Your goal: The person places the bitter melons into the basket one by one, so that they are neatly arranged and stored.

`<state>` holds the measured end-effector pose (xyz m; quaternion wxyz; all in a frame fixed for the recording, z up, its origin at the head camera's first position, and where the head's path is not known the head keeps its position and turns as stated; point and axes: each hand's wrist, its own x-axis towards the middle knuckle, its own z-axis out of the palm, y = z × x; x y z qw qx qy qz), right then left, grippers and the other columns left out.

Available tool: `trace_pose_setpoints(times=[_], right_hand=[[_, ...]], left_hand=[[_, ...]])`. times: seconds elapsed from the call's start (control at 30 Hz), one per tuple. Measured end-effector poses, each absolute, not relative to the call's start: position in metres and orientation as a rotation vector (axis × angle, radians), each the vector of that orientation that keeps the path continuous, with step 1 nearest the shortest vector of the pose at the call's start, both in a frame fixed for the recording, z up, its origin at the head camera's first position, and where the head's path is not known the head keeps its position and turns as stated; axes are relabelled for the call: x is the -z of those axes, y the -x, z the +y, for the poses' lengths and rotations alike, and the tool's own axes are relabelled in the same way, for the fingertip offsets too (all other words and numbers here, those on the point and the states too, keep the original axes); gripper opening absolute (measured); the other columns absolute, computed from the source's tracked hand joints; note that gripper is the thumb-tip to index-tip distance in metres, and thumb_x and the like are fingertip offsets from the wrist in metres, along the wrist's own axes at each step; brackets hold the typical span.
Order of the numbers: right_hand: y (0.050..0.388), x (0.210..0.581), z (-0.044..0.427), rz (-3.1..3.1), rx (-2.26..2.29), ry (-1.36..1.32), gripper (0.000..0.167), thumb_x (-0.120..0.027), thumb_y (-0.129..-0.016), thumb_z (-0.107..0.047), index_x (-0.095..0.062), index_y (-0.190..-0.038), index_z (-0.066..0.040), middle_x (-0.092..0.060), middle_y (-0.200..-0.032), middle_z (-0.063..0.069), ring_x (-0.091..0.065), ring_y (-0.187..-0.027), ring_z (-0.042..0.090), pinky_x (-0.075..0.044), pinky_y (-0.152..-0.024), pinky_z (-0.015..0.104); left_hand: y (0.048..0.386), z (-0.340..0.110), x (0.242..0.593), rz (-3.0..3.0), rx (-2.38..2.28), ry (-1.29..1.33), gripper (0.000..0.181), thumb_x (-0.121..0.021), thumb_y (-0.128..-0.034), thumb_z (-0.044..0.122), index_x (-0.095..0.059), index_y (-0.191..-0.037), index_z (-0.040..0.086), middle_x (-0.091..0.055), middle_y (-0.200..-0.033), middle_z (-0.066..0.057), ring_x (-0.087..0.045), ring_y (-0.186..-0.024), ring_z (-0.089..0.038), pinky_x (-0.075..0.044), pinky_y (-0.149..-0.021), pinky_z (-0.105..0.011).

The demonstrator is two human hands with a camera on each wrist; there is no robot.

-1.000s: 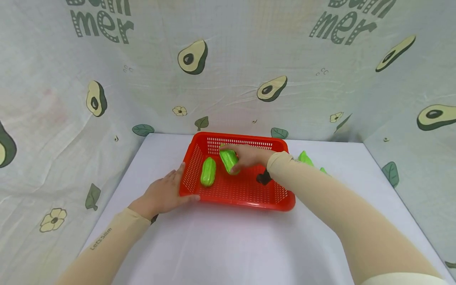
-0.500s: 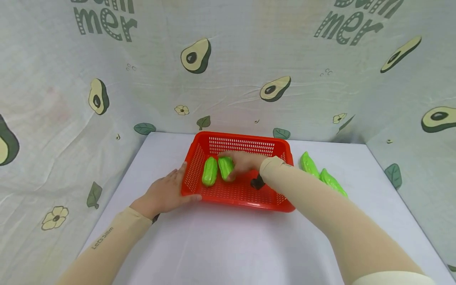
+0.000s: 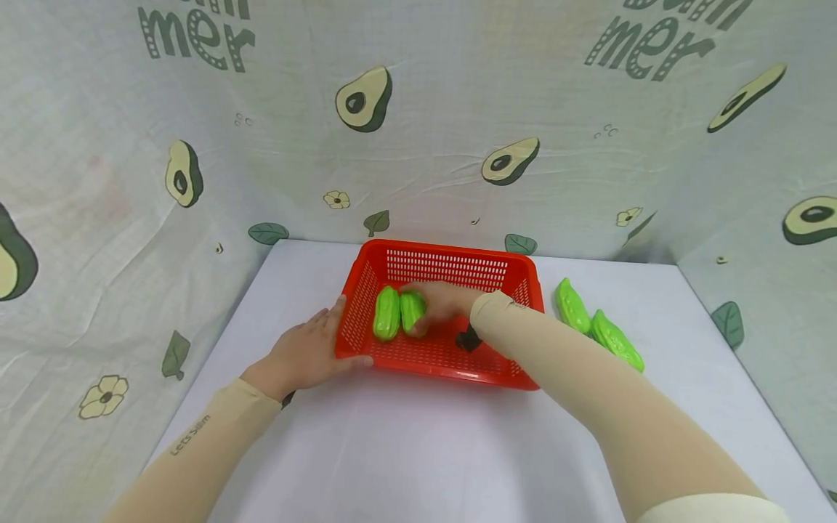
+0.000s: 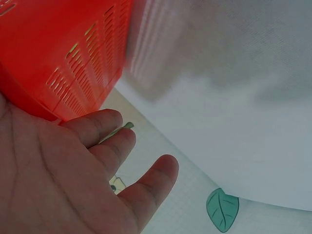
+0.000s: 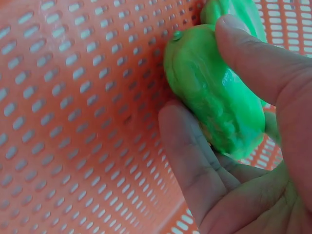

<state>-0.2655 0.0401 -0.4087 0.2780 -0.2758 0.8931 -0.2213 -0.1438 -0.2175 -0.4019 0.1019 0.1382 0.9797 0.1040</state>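
Note:
Inside the red perforated basket (image 3: 451,376), my right hand (image 3: 443,300) holds a shiny ridged green gourd (image 3: 410,312). In the right wrist view the thumb lies over this gourd (image 5: 214,87) and the fingers are curled beneath it. A second green gourd (image 3: 387,314) lies directly to its left, near the basket's left wall. My left hand (image 3: 306,357) rests against the front left corner of the basket, thumb by the front rim and fingers along the side. The left wrist view shows its relaxed fingers (image 4: 151,190) beside the basket wall (image 4: 87,63), holding nothing.
Right of the basket, two more green gourds, one farther back (image 3: 572,305) and one nearer (image 3: 617,341), lie on the white table (image 3: 418,450). My right forearm passes over the basket's right side. A patterned cloth (image 3: 431,109) hangs behind and at both sides.
My right hand has lowered the gourd and shifted it left, close beside the other one in the basket. The left hand has stayed at the corner. More of the outside gourds shows.

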Motion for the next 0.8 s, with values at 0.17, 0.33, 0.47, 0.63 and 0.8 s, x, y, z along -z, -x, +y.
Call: trace_pose_setpoints(times=[0.17, 0.33, 0.47, 0.63, 0.8], right_hand=[[0.2631, 0.4092, 0.0347, 2.418, 0.543, 0.785, 0.084, -0.084, -0.082, -0.03, -0.04, -0.153, -0.023, -0.054, -0.131, 0.007, -0.05, -0.115, 0.023, -0.041, -0.103, 0.041], [0.2623, 0.4119, 0.0327, 2.408, 0.564, 0.767, 0.085, -0.084, -0.083, -0.029, -0.038, -0.154, -0.02, -0.054, -0.133, 0.008, -0.05, -0.117, 0.023, -0.04, -0.105, 0.041], [0.262, 0.4136, 0.0328, 2.407, 0.589, 0.759, 0.085, -0.082, -0.084, -0.029, -0.037, -0.154, -0.016, -0.054, -0.136, 0.009, -0.05, -0.121, 0.023, -0.038, -0.108, 0.042], [0.2608, 0.413, 0.0335, 2.381, 0.635, 0.772, 0.085, -0.082, -0.085, -0.029, -0.036, -0.154, -0.013, -0.053, -0.135, 0.009, -0.05, -0.12, 0.022, -0.037, -0.108, 0.041], [0.2606, 0.4069, 0.0392, 2.344, 0.643, 0.78, 0.086, -0.081, -0.086, -0.028, -0.033, -0.156, -0.015, -0.051, -0.139, 0.007, -0.048, -0.122, 0.022, -0.037, -0.109, 0.042]], left_hand=[[0.1441, -0.2166, 0.4009, 2.891, -0.311, -0.402, 0.13, -0.047, -0.0734, 0.091, -0.007, -0.159, 0.001, -0.035, -0.155, -0.024, -0.032, -0.14, -0.046, -0.042, -0.102, -0.061], [0.144, -0.2165, 0.4003, 2.891, -0.312, -0.396, 0.13, -0.048, -0.0732, 0.09, -0.008, -0.159, 0.001, -0.035, -0.155, -0.023, -0.032, -0.141, -0.046, -0.042, -0.101, -0.061], [0.1437, -0.2168, 0.4009, 2.891, -0.308, -0.4, 0.13, -0.048, -0.0737, 0.09, -0.008, -0.159, 0.001, -0.034, -0.156, -0.023, -0.032, -0.141, -0.046, -0.042, -0.101, -0.061], [0.1434, -0.2175, 0.402, 2.898, -0.307, -0.416, 0.13, -0.046, -0.0741, 0.09, -0.008, -0.159, 0.0, -0.034, -0.156, -0.023, -0.033, -0.14, -0.047, -0.042, -0.101, -0.06], [0.1434, -0.2179, 0.4026, 2.904, -0.306, -0.419, 0.13, -0.045, -0.0734, 0.091, -0.008, -0.159, 0.0, -0.034, -0.156, -0.023, -0.034, -0.14, -0.047, -0.043, -0.101, -0.06]])
